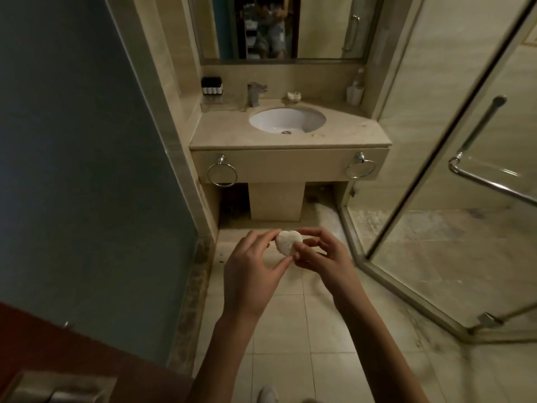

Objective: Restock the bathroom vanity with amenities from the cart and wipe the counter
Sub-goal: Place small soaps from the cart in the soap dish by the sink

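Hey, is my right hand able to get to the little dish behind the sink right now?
Probably not yet. The right hand and left hand pinch the soap over the floor, short of the vanity. Nothing blocks the dish; a step closer should do.

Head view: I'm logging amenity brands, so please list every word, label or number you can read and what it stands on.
No text is readable in this view.
Bottles at the back left of the vanity: any labels are too small and blurred.
Soap, pinched by left hand and right hand: speckled, no print visible.
Cup: too blurred to tell.
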Tool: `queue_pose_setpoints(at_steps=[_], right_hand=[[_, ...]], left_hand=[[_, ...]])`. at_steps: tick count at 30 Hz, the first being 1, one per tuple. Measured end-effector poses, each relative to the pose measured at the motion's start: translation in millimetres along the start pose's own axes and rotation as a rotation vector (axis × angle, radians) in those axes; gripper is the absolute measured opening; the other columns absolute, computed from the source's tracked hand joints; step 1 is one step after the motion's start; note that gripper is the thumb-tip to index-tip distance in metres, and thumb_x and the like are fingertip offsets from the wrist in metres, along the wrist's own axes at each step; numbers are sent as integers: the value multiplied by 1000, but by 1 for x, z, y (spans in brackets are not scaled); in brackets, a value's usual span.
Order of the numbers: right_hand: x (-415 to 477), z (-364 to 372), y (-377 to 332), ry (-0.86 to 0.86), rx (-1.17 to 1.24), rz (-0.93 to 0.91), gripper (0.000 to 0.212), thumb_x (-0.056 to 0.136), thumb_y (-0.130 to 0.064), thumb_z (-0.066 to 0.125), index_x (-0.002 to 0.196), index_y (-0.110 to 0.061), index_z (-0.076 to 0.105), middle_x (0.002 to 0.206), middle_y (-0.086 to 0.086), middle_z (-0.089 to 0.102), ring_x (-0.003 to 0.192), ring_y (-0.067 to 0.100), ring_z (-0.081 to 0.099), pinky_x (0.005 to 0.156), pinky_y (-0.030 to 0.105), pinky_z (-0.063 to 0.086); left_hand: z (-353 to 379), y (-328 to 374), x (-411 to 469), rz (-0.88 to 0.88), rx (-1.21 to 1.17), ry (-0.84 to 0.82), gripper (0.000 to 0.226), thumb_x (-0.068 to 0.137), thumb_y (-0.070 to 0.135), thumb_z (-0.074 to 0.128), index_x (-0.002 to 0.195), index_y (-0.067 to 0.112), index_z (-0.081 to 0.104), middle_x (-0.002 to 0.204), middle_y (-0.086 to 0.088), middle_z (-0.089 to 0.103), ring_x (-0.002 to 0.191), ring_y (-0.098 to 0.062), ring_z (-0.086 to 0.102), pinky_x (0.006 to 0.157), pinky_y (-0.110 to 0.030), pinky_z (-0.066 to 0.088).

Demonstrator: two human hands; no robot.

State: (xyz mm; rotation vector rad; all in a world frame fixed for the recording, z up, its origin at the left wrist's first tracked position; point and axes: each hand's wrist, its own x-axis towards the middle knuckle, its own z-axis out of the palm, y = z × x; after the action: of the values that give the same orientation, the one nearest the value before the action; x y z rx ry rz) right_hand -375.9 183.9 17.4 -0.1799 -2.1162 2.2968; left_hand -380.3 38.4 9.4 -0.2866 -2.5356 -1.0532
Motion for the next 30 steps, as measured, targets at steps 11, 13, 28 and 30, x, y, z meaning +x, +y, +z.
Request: queue_pose_setpoints(at_steps=[11, 13, 28, 30], right_hand=[[58, -11, 17, 96, -15, 85, 19, 88, -8, 65, 106, -14, 66, 82, 0, 67, 72, 12, 68, 69, 23, 55], [72, -14, 19, 97, -8, 106, 19, 88, -7, 65, 106, -13, 66, 83, 3, 67, 70, 11, 67, 66, 21, 54], [290, -54, -9, 72, 16, 64, 16, 87, -6, 66, 99, -15, 67, 82, 2, 66, 69, 12, 66, 68, 26, 56], [324, -62, -17, 63, 27, 58, 15, 87, -5, 66, 100, -14, 67, 84, 5, 66, 68, 12, 66, 67, 26, 56]], left_hand=[[45, -29, 52, 13, -22, -136, 51, 73, 36, 77, 120, 21, 63, 109, 8, 63, 93, -4, 58, 76, -22, 55], [53, -33, 62, 16, -20, -154, 52, 74, 35, 77, 121, 20, 62, 109, 7, 63, 93, -5, 58, 76, -22, 55], [138, -51, 263, 51, -14, -124, 51, 72, 35, 80, 118, 21, 65, 104, 10, 63, 89, -2, 59, 72, -21, 55], [152, -51, 294, 52, -17, -106, 50, 72, 35, 80, 118, 21, 65, 103, 10, 63, 88, -3, 59, 72, -22, 55]])
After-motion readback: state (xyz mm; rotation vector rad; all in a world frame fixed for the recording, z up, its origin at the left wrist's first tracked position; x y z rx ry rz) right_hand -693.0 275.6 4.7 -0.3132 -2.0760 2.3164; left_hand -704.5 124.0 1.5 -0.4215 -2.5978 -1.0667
